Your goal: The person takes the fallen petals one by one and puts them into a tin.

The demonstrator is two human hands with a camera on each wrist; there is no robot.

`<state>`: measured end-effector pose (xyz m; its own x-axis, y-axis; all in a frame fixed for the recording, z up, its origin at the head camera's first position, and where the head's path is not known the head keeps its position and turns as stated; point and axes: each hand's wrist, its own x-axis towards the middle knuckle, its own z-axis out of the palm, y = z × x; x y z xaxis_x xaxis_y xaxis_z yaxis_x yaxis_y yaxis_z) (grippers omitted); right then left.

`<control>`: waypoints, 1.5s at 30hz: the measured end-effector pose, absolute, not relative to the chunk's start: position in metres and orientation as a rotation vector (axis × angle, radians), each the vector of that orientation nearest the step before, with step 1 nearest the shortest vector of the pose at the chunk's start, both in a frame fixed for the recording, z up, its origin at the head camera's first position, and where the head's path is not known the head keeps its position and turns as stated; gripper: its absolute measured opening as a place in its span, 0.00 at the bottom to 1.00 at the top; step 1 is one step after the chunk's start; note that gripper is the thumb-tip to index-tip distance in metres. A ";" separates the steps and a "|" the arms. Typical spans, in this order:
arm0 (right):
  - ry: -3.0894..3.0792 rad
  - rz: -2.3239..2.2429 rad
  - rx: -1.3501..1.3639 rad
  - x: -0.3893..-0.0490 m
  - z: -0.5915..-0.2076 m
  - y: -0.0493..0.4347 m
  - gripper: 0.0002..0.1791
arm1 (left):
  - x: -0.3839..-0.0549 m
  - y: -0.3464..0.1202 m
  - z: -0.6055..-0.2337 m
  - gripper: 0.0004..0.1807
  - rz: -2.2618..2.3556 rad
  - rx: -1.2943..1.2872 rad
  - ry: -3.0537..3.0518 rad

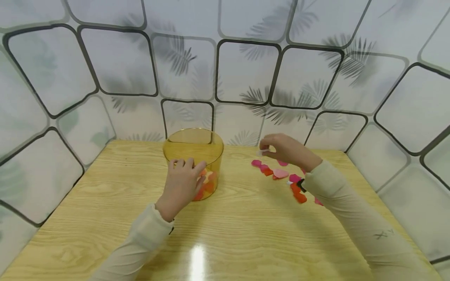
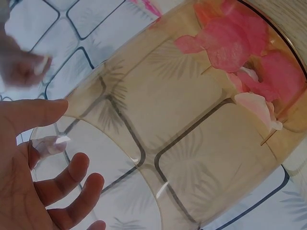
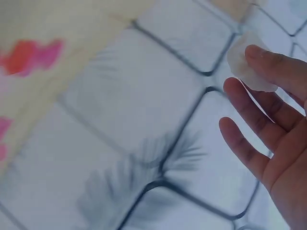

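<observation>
A see-through amber container (image 1: 193, 146) stands upright on the table, with pink, red and orange petals (image 2: 225, 45) at its bottom. My left hand (image 1: 183, 185) holds its near rim, the thumb (image 2: 45, 112) on one side of the wall and other fingers reaching past the rim. To the right, my right hand (image 1: 286, 150) is raised above the table, pinching a white petal (image 3: 249, 64) between thumb and fingertips. Below and beside that hand lie loose petals (image 1: 280, 173) in pink, magenta and red, partly hidden by the right forearm.
The pale wooden table (image 1: 232, 234) has its back edge close to a patterned curtain (image 1: 186, 66), which also runs along both sides. More petals (image 1: 318, 201) lie near the right sleeve.
</observation>
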<state>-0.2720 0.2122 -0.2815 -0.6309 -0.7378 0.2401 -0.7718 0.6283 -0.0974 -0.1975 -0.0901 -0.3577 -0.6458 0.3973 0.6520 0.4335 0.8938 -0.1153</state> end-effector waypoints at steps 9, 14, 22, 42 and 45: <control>-2.539 0.287 1.435 -0.290 -0.242 0.114 0.03 | -0.199 -0.090 -0.358 0.20 -0.058 -0.597 -2.331; -2.589 0.200 1.498 -0.297 -0.244 0.070 0.04 | -0.200 -0.091 -0.358 0.20 -0.051 -0.596 -2.332; -2.626 0.113 1.516 -0.309 -0.251 0.037 0.04 | -0.199 -0.092 -0.356 0.19 -0.047 -0.593 -2.331; -2.669 0.307 1.280 -0.289 -0.256 0.152 0.10 | -0.198 -0.091 -0.356 0.18 -0.051 -0.585 -2.364; -2.670 0.278 1.223 -0.282 -0.263 0.186 0.10 | -0.198 -0.091 -0.356 0.18 -0.051 -0.585 -2.364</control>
